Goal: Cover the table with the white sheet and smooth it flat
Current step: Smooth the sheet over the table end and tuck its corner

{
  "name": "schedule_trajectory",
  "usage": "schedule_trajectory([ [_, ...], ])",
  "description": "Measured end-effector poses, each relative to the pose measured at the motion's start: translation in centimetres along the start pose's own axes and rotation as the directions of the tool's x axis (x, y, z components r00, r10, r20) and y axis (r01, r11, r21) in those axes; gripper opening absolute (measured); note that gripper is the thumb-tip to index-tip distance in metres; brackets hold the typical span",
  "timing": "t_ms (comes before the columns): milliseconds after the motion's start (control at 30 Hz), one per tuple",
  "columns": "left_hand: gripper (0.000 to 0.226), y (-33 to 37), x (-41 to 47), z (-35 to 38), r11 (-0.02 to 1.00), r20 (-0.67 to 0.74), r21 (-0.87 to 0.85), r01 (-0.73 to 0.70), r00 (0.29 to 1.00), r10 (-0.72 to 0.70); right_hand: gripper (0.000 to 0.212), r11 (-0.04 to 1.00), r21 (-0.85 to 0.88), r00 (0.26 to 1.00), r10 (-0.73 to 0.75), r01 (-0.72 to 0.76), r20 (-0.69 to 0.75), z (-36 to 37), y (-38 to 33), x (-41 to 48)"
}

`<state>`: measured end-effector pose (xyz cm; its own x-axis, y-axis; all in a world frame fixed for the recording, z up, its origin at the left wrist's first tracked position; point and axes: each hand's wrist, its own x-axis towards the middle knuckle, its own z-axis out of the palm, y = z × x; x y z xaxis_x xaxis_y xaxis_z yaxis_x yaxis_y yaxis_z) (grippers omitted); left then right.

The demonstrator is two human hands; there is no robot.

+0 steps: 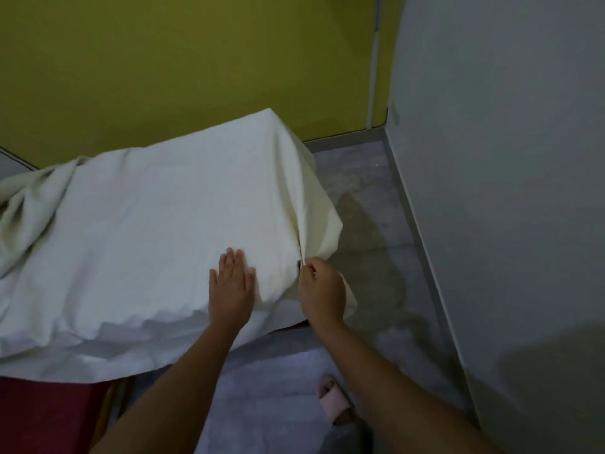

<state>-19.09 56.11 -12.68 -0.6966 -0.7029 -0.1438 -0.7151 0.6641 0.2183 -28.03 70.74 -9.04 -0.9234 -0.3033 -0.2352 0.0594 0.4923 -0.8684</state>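
Sheet (157,224) drapes the table, bunched far left. Left hand (232,283) presses flat; right hand (319,286) pinches what seems the corner fold. Hard tugging could drag it askew.

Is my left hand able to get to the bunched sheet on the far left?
Probably yes: the left hand lies flat on the white sheet, holding nothing, and only smooth cloth lies between it and the bunched folds. It looks a stretch.
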Motion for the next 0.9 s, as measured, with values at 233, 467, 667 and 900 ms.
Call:
schedule_trajectory([
  [233,0.056,0.8,-0.1,0.4,0.999,0.007,-0.004,0.033,0.999,-0.033,0.025,0.863,0.352,0.932,0.34,-0.363,0.127,1.2,0.6,1.7],
  [467,0.056,0.8,-0.3,0.4,1.0,0.006,-0.002,0.028,1.0,-0.028,0.019,0.931,0.173,0.947,0.316,-0.322,0.061,2.1,0.9,1.6],
  [667,0.056,1.1,-0.3,0.5,0.999,-0.016,-0.01,0.035,0.999,-0.035,0.03,0.899,0.022,0.871,0.418,-0.438,0.259,1.6,1.3,1.6],
  [900,0.055,1.5,0.1,0.4,0.999,-0.034,-0.036,0.033,0.999,-0.034,0.021,0.895,0.125,0.876,0.376,-0.428,0.303,-0.5,0.0,2.3],
])
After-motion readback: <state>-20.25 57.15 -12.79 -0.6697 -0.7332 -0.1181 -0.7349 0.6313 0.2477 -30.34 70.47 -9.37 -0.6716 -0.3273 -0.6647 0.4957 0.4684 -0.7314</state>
